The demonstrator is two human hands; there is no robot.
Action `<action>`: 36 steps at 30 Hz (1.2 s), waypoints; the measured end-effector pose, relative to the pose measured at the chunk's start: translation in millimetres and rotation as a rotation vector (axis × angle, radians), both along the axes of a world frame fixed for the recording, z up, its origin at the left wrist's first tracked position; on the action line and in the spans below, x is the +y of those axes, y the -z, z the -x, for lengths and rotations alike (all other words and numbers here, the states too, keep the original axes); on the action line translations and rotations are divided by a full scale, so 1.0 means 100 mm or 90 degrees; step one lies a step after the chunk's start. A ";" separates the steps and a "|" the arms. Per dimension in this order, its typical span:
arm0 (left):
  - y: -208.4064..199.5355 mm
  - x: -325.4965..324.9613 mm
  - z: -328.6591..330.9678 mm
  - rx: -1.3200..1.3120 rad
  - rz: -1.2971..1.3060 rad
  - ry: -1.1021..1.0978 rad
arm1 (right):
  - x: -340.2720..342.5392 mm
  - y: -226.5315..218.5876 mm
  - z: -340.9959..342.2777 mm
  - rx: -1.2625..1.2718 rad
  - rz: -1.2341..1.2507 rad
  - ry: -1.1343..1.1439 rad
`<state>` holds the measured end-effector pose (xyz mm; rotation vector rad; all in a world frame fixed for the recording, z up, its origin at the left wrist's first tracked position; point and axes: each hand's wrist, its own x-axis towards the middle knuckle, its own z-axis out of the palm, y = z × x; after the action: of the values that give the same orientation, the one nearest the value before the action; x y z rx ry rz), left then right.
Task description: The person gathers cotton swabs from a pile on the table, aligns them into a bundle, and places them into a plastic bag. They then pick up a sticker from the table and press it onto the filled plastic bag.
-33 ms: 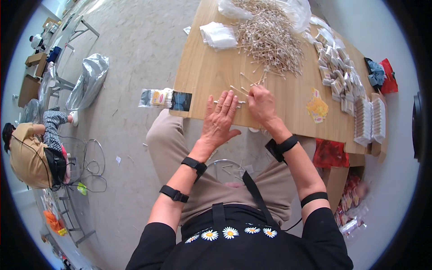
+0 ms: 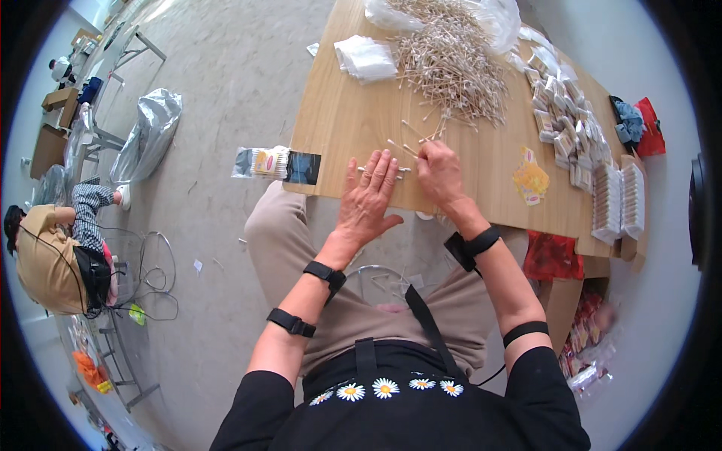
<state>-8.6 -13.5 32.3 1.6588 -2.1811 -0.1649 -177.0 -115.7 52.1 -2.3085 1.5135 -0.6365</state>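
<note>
My left hand (image 2: 369, 194) lies flat on the near edge of the wooden table (image 2: 361, 116), fingers stretched out and close together. Under its fingers is a thin row of cotton swabs (image 2: 404, 170), their white ends sticking out on both sides. Beside it my right hand (image 2: 439, 174) is closed in a fist, with cotton swabs (image 2: 400, 146) jutting from its left side; the fingertips are hidden. Beyond both hands spreads a large heap of loose cotton swabs (image 2: 455, 68). A clear packet of swabs (image 2: 269, 163) sits at the table's left edge.
Flat clear bags (image 2: 366, 60) lie left of the heap. Filled swab packs (image 2: 560, 113) pile up at right, near stacked white packs (image 2: 608, 201) and yellow printed cards (image 2: 530, 179). A person (image 2: 49, 259) sits at far left, near a silver bag (image 2: 150, 135).
The swab jutting from my right fist has shifted slightly, its tip a little right and farther away. My left hand stays in place.
</note>
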 end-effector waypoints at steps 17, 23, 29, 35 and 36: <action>0.00 -0.01 0.00 -0.009 -0.018 -0.004 | 0.01 0.09 0.00 -0.022 0.015 0.017; 0.00 0.00 -0.02 -0.017 -0.023 -0.012 | 0.09 0.04 -0.28 -0.034 0.026 -0.102; 0.02 0.00 -0.01 -0.025 -0.025 -0.016 | -0.34 -0.06 -0.24 0.095 0.020 0.108; 0.00 0.00 -0.01 -0.021 -0.021 -0.011 | -0.53 -0.04 0.07 0.018 0.035 0.160; 0.01 0.00 -0.01 -0.019 -0.021 -0.012 | -0.54 -0.04 0.13 0.020 0.035 0.160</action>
<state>-7.8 -13.4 31.4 1.7095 -2.1956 -0.1737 -190.2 -169.7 56.4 -2.1948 1.8405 -0.7157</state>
